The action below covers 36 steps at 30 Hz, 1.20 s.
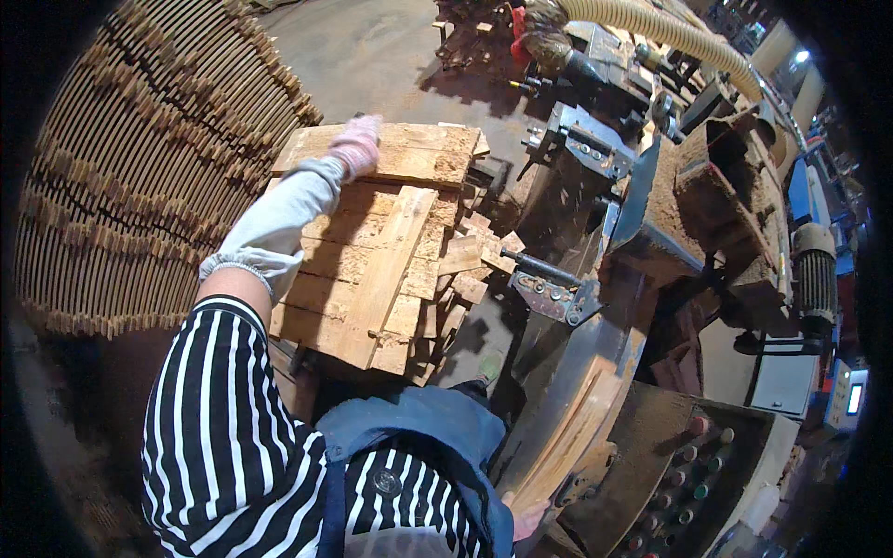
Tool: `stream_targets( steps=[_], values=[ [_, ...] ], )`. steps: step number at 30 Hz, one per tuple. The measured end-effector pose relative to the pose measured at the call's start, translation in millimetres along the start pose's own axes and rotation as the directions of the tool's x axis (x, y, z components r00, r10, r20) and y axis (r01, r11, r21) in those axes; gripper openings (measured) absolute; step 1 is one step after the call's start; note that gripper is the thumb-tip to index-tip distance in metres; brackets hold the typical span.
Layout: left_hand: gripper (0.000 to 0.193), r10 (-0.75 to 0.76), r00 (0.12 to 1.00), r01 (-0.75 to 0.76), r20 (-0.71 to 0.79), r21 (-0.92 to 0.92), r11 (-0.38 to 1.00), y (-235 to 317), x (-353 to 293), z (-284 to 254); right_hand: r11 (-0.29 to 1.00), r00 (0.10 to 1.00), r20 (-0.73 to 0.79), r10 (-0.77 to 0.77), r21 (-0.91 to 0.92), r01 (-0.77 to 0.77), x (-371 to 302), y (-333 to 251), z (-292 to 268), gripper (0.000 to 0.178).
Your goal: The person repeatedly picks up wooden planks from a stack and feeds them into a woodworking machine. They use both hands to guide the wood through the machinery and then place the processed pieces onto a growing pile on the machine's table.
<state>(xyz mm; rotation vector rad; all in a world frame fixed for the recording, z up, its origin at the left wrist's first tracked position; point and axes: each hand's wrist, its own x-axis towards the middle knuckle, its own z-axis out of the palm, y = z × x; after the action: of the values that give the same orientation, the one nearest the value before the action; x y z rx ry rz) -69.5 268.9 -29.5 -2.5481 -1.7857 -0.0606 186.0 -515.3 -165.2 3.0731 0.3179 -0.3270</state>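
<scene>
My left hand, in a pale pink glove, reaches over the stack and is closed on the far wooden board, its fingers curled at the far edge. Under that board lie several more rough planks side by side, with one narrow board lying across them. Low in the picture, my right hand is closed at the near end of a few narrow wooden boards resting on the metal bed of a machine. Much of the right hand is hidden behind the boards and my clothing.
Tall rows of stacked wooden strips fill the left side. Short offcuts are piled beside the planks. Metal clamp brackets line the machine bed, near a sawdust-covered hopper. A button panel stands at lower right.
</scene>
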Motion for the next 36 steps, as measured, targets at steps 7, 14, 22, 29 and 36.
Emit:
stream_targets(
  steps=[7, 14, 22, 29, 36],
  values=[
    [0.072, -0.122, 0.951, 0.068, 0.283, 0.195, 0.979, 39, 71, -1, 0.921, 0.807, -0.579, -0.114, 0.242, 0.304, 147, -111, 16, 0.100],
    [0.061, 0.022, 0.891, -0.196, 0.453, 0.340, 0.920, 30, 64, -55, 0.900, 0.909, -0.381, -0.171, 0.316, 0.301, 190, -189, -22, 0.100],
    [0.135, 0.067, 0.888, -0.179, 0.455, 0.208, 0.961, -12, 9, -52, 0.940, 0.948, -0.192, -0.252, 0.183, 0.287, 54, -70, 3, 0.096],
    [0.118, 0.227, 0.886, -0.344, 0.405, 0.245, 0.907, -6, -15, -56, 0.971, 0.936, -0.257, -0.240, -0.050, 0.235, -27, 9, 54, 0.079],
    [0.094, 0.027, 0.922, -0.074, 0.385, 0.107, 0.992, -8, -40, -50, 0.915, 0.881, -0.278, -0.383, 0.012, 0.402, 125, -110, -27, 0.076]
  ],
)
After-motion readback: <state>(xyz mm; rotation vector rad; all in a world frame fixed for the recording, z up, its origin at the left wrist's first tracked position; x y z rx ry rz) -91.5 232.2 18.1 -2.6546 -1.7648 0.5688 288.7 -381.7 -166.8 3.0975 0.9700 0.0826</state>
